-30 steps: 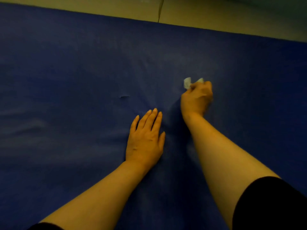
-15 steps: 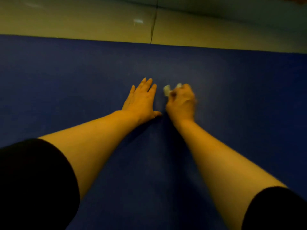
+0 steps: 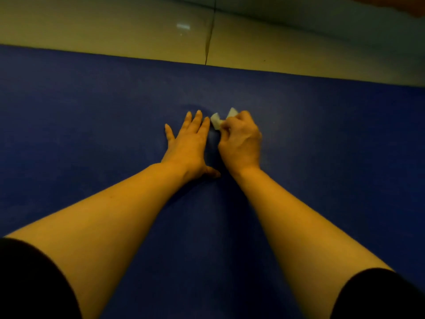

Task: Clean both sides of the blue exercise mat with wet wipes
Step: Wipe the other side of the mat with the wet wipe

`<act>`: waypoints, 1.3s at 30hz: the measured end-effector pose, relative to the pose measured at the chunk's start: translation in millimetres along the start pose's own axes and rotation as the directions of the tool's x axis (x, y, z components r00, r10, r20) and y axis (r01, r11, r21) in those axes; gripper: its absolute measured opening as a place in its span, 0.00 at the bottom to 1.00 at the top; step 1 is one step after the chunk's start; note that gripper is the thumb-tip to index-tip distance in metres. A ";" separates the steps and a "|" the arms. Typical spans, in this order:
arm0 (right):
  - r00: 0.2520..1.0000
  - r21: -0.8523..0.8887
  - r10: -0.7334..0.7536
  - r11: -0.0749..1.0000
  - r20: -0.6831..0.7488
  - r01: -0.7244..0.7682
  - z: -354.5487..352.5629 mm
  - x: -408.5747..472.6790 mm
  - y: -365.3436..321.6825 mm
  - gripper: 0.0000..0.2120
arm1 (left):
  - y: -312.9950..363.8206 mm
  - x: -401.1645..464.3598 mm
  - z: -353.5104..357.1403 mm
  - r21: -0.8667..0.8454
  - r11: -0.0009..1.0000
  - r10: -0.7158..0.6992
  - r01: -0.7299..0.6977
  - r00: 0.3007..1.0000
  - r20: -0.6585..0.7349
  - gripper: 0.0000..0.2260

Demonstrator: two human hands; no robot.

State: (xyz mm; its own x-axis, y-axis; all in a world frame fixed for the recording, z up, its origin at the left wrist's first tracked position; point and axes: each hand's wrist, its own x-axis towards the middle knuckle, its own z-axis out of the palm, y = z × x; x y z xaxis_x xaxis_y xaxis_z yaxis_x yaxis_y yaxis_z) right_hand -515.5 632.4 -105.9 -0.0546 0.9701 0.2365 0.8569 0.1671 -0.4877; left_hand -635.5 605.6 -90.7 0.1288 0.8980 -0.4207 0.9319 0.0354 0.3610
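Observation:
The blue exercise mat [image 3: 92, 125] lies flat and fills most of the view. My left hand [image 3: 188, 146] rests palm down on it near the middle, fingers spread and holding nothing. Just to its right, my right hand [image 3: 241, 143] is closed around a bunched white wet wipe [image 3: 217, 119], pressed onto the mat. Two white corners of the wipe stick out past the knuckles. The two hands almost touch.
The mat's far edge runs across the top of the view. Beyond it lies pale glossy tiled floor [image 3: 115, 26] with a dark grout line [image 3: 210, 38]. Black sleeves cover both upper arms at the bottom corners.
Both arms have stretched forward toward the far edge of the mat. My right hand with the wipe has slid left, up beside my left hand. More floor shows at the top.

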 end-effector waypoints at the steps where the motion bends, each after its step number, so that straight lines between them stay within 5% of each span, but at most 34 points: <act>1: 0.999 0.005 -0.034 0.999 0.040 0.034 0.7 2.6 2.0 0.11 | 0.3 -0.1 0.3 -0.002 1.000 0.000 0.000 1.000 -0.002 0.57; 5: 0.987 -0.067 0.156 0.985 -0.046 -0.159 -18.3 30.6 39.3 0.09 | 0.5 -1.2 1.2 0.012 1.000 -0.008 0.008 1.000 -0.004 0.57; 9: 0.895 -0.059 0.417 0.901 -0.156 -0.430 -20.6 43.8 46.5 0.10 | 0.9 -2.4 0.4 0.090 0.996 -0.015 0.017 1.000 -0.020 0.57; 12: 0.989 -0.039 0.143 0.989 -0.030 -0.144 0.1 37.4 9.2 0.14 | 0.8 -0.2 -4.7 0.236 0.972 0.014 0.001 0.998 -0.066 0.57; 15: 0.992 -0.070 -0.043 0.996 0.117 0.052 8.8 41.1 4.0 0.12 | 0.0 7.4 -13.0 0.251 0.968 0.046 -0.004 0.986 -0.161 0.47; 21: 0.928 -0.127 0.357 0.921 -0.109 -0.369 -16.1 78.9 48.3 0.11 | 4.4 27.9 -24.5 0.287 0.957 0.024 0.036 0.979 -0.204 0.32; 27: 0.995 -0.069 -0.037 0.997 0.088 0.043 15.9 63.6 7.4 0.13 | -1.1 36.9 -21.8 0.097 0.994 0.087 -0.058 0.939 -0.334 0.20; 34: 0.945 -0.085 0.309 0.944 -0.109 -0.318 -8.5 98.4 48.3 0.11 | -3.8 43.9 -28.4 0.096 0.992 0.103 -0.080 0.959 -0.263 0.23; 39: 0.998 -0.037 0.040 0.999 0.042 -0.039 18.8 93.4 5.8 0.16 | 3.8 54.1 -30.5 0.190 0.981 0.084 -0.026 0.949 -0.303 0.28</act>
State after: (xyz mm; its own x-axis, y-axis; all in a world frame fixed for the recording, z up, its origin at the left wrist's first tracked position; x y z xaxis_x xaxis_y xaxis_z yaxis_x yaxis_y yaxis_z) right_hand -525.3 727.3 -102.5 -0.0414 0.9826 0.1812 0.8767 0.1228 -0.4652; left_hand -635.3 667.6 -86.7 0.0979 0.9884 -0.1163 0.9756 -0.0722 0.2074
